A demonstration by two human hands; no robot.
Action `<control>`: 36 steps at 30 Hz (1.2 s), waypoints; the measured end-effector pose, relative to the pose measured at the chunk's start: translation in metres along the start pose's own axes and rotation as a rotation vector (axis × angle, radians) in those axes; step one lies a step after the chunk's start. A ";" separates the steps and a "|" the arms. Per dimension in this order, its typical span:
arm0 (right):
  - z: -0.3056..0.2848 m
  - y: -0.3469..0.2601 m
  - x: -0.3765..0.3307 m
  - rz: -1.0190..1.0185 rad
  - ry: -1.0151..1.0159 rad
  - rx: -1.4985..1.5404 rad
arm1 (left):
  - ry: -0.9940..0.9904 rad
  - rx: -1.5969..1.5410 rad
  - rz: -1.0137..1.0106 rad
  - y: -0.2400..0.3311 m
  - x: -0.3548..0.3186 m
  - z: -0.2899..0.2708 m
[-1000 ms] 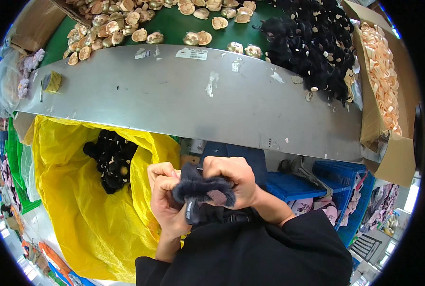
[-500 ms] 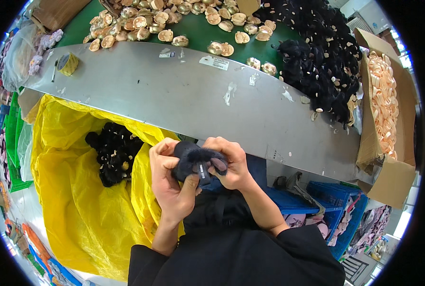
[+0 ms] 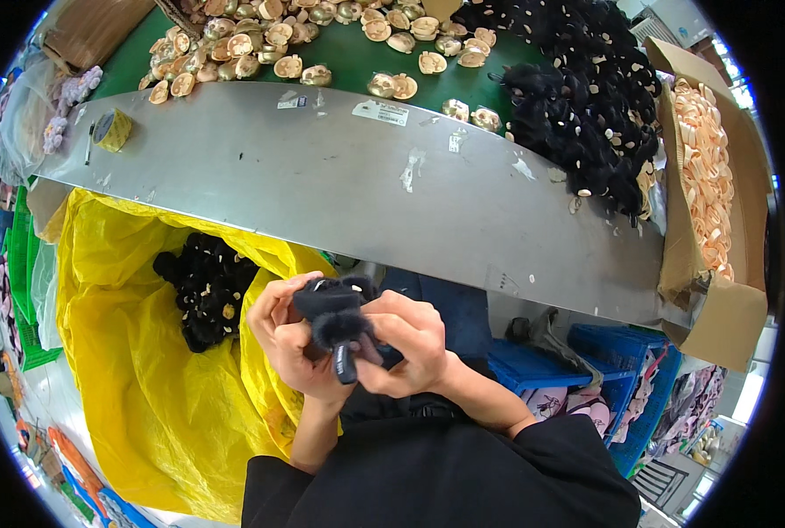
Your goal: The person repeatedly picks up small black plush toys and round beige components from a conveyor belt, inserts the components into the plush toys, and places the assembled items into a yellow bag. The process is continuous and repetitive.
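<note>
A small black plush piece (image 3: 335, 315) is between my two hands, in front of my body and just off the near edge of the metal table (image 3: 322, 180). My left hand (image 3: 285, 339) grips its left side with bent fingers. On the other side, my right hand (image 3: 408, 341) pinches its lower right part, where a greyish flap shows. A short dark fabric label (image 3: 345, 363) hangs from the piece between the hands. To the left, more black plush pieces (image 3: 206, 295) lie inside a yellow plastic bag (image 3: 137, 414).
Gold and beige plastic shells (image 3: 234, 55) are heaped on the green surface (image 3: 353, 66) beyond the table. A black plush pile (image 3: 577, 123) lies at the far right, beside a cardboard box (image 3: 729, 321) of peach-coloured bands (image 3: 707, 176). Yellow tape (image 3: 112, 130) sits at left; blue crates (image 3: 612, 352) stand lower right.
Both hands have shifted slightly left and down with the plush piece. It has been turned, and its label now points down. The view has moved a little.
</note>
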State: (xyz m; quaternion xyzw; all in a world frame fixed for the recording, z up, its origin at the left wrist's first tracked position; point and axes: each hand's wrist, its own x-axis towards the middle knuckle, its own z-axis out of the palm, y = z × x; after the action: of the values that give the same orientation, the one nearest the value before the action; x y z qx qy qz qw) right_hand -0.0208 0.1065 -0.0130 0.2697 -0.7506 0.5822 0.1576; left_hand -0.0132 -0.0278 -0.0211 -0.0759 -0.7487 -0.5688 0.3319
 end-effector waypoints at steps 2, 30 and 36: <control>0.000 0.000 0.000 -0.080 0.015 -0.139 | -0.001 -0.007 -0.062 0.000 -0.002 -0.002; -0.026 -0.005 -0.009 0.897 -0.218 1.071 | -0.464 -0.527 -0.707 0.038 0.022 -0.017; -0.029 -0.004 -0.008 0.968 -0.255 1.191 | -0.438 -0.302 -0.593 0.046 0.012 -0.009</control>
State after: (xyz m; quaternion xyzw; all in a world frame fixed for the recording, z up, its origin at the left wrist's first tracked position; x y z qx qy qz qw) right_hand -0.0144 0.1354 -0.0066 0.0162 -0.3577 0.8559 -0.3731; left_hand 0.0041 -0.0237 0.0233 -0.0238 -0.6993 -0.7138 -0.0289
